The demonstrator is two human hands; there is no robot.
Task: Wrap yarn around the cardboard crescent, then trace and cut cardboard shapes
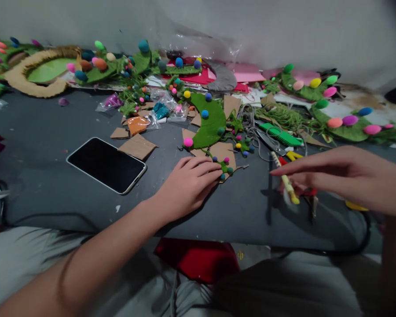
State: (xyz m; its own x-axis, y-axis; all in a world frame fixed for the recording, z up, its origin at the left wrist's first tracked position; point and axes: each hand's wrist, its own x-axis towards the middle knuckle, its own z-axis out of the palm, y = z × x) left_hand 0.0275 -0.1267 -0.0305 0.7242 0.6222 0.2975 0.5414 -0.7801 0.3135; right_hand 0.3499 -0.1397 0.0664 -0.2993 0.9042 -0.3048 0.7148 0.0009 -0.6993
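Note:
My left hand (194,182) lies low on the dark table, fingers stretched forward and fairly flat. Its fingertips touch a small green felt star (225,167) trimmed with little coloured balls, on a cardboard scrap. Just beyond is a green felt crescent (213,125) with pink, blue and yellow balls along it. At the right, my right hand (336,176) is above the table with its fingers closed about a slim pale-yellow pen-like stick (285,178); its exact kind is unclear. Red-handled scissors (312,192) show partly beneath that hand, blurred.
A phone (107,165) lies left of my left hand, with a cardboard piece (138,146) overlapping its corner. Behind are a green-handled tool (280,134), grey cord (247,119), small bags of coloured material (138,124), a beige padded ring (36,88) and more decorated green crescents (346,125).

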